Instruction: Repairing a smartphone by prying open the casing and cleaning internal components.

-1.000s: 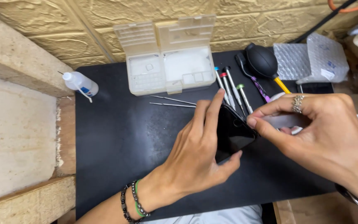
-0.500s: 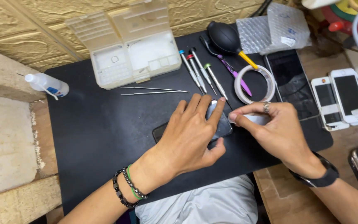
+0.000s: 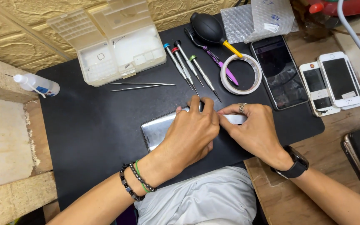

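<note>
Spread over the wooden bench, a black work mat [image 3: 84,137] keeps the job flat. A silver-backed phone [image 3: 157,131] is pinned near the mat's front edge under the flattened left hand [image 3: 192,133], while the right hand [image 3: 253,131] is pinched on its right end. Screwdrivers [image 3: 188,66] and tweezers [image 3: 140,86] are laid just behind, within reach.

Wore black bead and green cord bracelets [image 3: 136,183] on left wrist, black wristwatch [image 3: 296,163] on right, silver ring [image 3: 242,108] on right finger.
</note>
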